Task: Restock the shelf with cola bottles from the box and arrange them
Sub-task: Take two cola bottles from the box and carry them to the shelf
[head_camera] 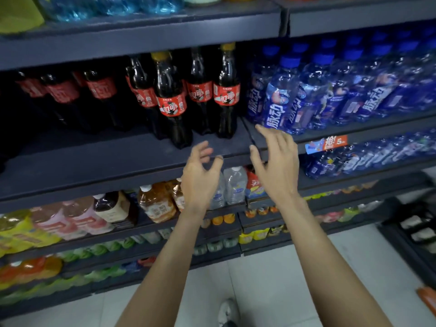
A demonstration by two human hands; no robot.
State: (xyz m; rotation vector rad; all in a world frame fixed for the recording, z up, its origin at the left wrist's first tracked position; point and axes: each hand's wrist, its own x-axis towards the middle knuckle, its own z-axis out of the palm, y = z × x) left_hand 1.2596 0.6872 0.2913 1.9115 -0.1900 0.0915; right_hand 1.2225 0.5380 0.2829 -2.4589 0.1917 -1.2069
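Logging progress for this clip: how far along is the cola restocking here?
Partly done. Several cola bottles stand at the right end of the shelf, one further forward than the rest. Nothing is in hand: the left hand and right hand hover empty before the shelf edge. Bare shelf in front and to the left remains to be filled. The box is out of view.
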